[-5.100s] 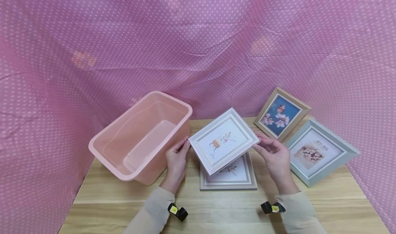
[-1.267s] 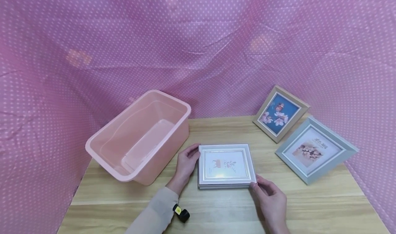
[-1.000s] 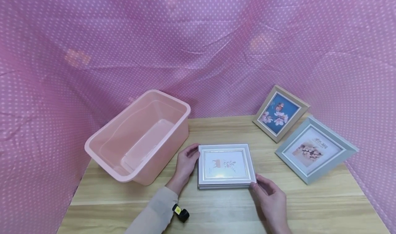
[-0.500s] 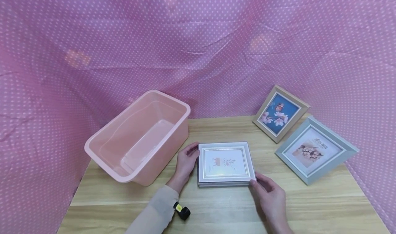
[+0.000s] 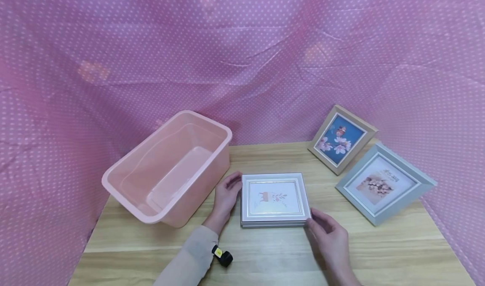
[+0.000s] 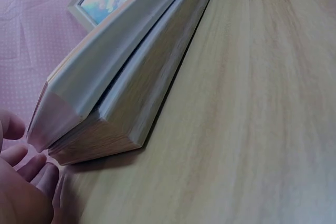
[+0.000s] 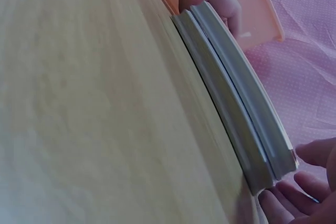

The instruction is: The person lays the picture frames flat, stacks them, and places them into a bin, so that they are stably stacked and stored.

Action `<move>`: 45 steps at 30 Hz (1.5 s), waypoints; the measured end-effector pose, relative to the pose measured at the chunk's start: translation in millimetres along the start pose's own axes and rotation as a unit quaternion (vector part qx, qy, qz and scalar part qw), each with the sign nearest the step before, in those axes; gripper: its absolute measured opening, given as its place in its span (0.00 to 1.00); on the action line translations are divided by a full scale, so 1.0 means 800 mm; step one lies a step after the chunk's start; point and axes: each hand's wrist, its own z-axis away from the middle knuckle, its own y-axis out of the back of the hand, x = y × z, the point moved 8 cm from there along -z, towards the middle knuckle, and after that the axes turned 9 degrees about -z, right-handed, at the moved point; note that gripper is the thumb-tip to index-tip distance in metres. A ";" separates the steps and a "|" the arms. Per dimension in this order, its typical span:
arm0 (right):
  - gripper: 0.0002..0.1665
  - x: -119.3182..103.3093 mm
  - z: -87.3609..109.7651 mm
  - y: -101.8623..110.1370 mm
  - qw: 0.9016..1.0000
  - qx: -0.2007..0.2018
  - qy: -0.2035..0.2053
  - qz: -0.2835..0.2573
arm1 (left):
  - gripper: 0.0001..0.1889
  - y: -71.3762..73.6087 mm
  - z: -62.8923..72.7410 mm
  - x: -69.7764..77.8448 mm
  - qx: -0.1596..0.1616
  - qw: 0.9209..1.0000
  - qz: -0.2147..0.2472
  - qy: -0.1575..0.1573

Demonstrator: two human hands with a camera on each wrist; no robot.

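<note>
Two picture frames lie flat in a stack at the table's middle. The upper frame is white, with an animal-and-flowers print facing up; the lower frame shows only as a thin edge in the head view. My left hand holds the stack's left edge, its thumb and fingers right at the side. At the near right corner, my right hand holds the stack with thumb in front and fingers along the right side. Both wrist views show the two layers, upper frame over lower frame, closely lined up.
A pink plastic tub with nothing in it stands at the left. At the right, a tan picture frame with a blue flower picture and a pale green picture frame stand upright. A pink dotted cloth hangs behind the wooden table.
The white frame, held tilted in the air between both hands some seconds ago, now lies squared on the lower one. Over the last second the stack and hands have shifted slightly away from me.
</note>
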 end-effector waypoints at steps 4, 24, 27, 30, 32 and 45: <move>0.22 -0.009 -0.003 0.013 1.000 0.005 0.021 0.002 | 0.20 0.008 0.001 0.009 0.013 1.000 -0.007 -0.018; 0.16 -0.075 -0.029 0.091 0.985 0.103 0.136 0.011 | 0.21 -0.001 0.019 0.063 -0.047 0.993 -0.028 -0.109; 0.16 -0.082 -0.031 0.102 0.983 0.117 0.144 -0.004 | 0.22 -0.007 0.025 0.071 -0.058 0.991 -0.032 -0.120; 0.15 -0.089 -0.033 0.114 0.978 0.131 0.161 -0.007 | 0.22 -0.014 0.029 0.077 -0.075 0.989 -0.025 -0.129; 0.15 -0.092 -0.033 0.122 0.975 0.140 0.170 -0.011 | 0.23 -0.019 0.031 0.080 -0.086 0.987 -0.019 -0.136; 0.16 -0.095 -0.038 0.168 0.970 0.186 0.149 -0.057 | 0.22 -0.057 0.042 0.091 -0.155 0.977 -0.022 -0.146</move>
